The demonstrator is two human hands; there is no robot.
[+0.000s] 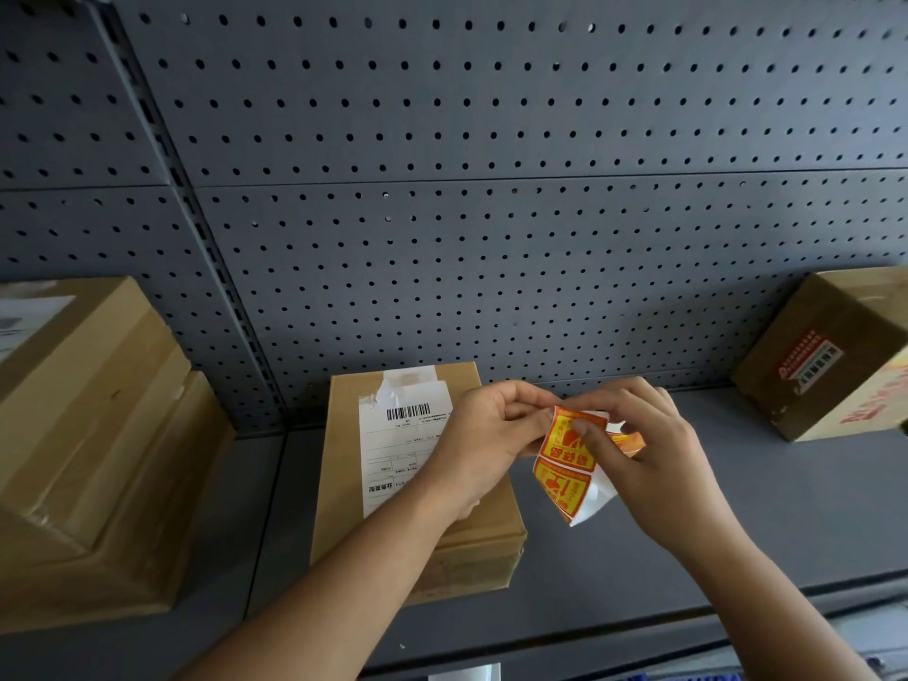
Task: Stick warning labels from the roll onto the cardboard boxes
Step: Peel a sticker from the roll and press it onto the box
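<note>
Both hands, the left hand [484, 435] and right hand [638, 444], pinch the label strip [565, 464] above the middle box [417, 484] near the shelf's [737, 533] back edge.

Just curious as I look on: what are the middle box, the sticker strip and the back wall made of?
Box: brown matte corrugated cardboard, judging by its layered edge. Sticker strip, pinched by left hand and right hand: glossy printed paper on white backing that curls. Back wall: probably grey painted metal pegboard, evenly punched.
</note>
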